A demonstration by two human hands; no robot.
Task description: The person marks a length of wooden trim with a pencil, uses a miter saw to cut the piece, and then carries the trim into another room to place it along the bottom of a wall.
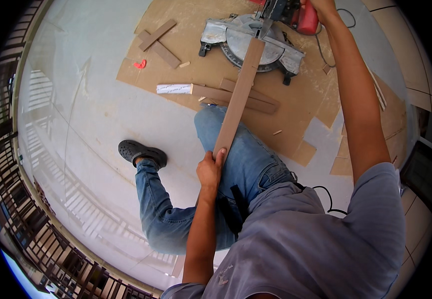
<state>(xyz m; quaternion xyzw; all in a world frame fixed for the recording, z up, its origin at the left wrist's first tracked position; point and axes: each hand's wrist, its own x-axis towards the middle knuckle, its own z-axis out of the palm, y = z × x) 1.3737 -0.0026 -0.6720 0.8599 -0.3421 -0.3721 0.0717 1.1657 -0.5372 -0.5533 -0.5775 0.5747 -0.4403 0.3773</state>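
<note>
Pale grey floor carries brown cardboard sheeting, which bears a miter saw. A long brown plank reaches from the saw's table to the left hand, which is wrapped round it. At the saw's red housing is the right hand, cropped by the upper edge; its grip I cannot tell. A red scrap lies to the left.

Bright, diffuse light; the glossy pale floor carries streaky reflections and a whitish sheen at left; shadows are soft; the dark railing bows with fisheye distortion; black vignetting swallows the corners.
</note>
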